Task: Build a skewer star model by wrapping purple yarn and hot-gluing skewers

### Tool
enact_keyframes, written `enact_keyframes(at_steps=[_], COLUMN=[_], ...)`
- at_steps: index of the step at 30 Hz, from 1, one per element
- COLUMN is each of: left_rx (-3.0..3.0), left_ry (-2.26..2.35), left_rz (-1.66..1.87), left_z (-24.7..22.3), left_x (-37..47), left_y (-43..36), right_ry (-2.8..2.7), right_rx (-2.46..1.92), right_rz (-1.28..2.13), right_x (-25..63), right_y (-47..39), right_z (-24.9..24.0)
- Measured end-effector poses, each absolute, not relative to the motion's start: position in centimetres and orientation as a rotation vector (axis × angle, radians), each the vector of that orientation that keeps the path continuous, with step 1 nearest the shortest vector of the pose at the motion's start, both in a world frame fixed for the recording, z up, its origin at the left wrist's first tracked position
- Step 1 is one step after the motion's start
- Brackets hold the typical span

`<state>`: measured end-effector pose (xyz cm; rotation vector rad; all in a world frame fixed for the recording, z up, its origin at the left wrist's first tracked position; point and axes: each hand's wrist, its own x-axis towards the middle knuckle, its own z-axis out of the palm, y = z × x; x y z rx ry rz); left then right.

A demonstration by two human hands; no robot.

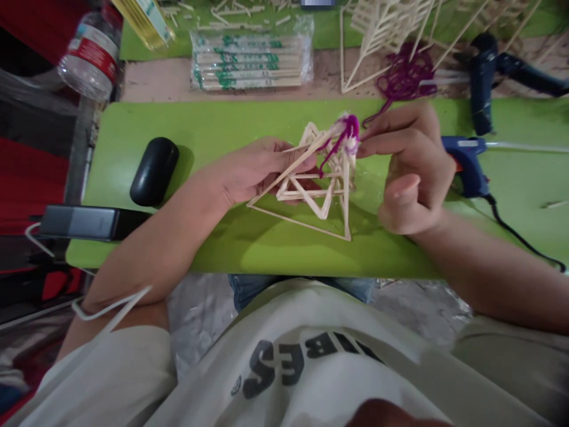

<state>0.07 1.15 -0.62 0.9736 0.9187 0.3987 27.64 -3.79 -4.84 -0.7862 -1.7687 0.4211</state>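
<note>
My left hand (pixel 271 166) is closed around a small frame of pale wooden sticks (pixel 311 193), held above the green tabletop. Purple yarn (pixel 349 131) is wound about the frame's upper right corner, and a loose strand hangs down inside it. My right hand (pixel 413 169) is just right of that corner. Its index and middle fingers reach out with their tips at the yarn, and the thumb stands apart. Whether the fingertips touch the yarn or the frame, I cannot tell.
A blue glue gun (pixel 466 163) with a black cord lies to the right, below another dark tool (pixel 483 83). Behind are a purple yarn tangle (pixel 406 74), a larger stick structure (pixel 386 26) and packaged chopsticks (pixel 253 59). A black mouse (pixel 154 172) rests left.
</note>
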Motion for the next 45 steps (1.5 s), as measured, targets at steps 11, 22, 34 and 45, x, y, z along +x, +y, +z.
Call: enact_keyframes(at_steps=[11, 22, 34, 45], left_rx=[0.925, 0.911, 1.005, 0.929], left_ry=[0.806, 0.856, 0.789, 0.798], left_rz=[0.384, 0.393, 0.363, 0.396], left_z=[-0.4, -0.3, -1.7, -1.3], left_x=[0.3, 0.3, -0.9, -0.5], left_y=[1.1, 0.9, 1.3, 0.9], right_ry=[-1.775, -1.84, -1.891, -1.841], right_rx=[-0.734, -0.724, -0.733, -0.794], right_rz=[0.444, 0.43, 0.405, 0.58], right_x=[27.2, 27.6, 28.1, 28.0], right_y=[-3.8, -3.8, -3.7, -4.5], right_z=[-4.8, -5.0, -4.8, -4.2])
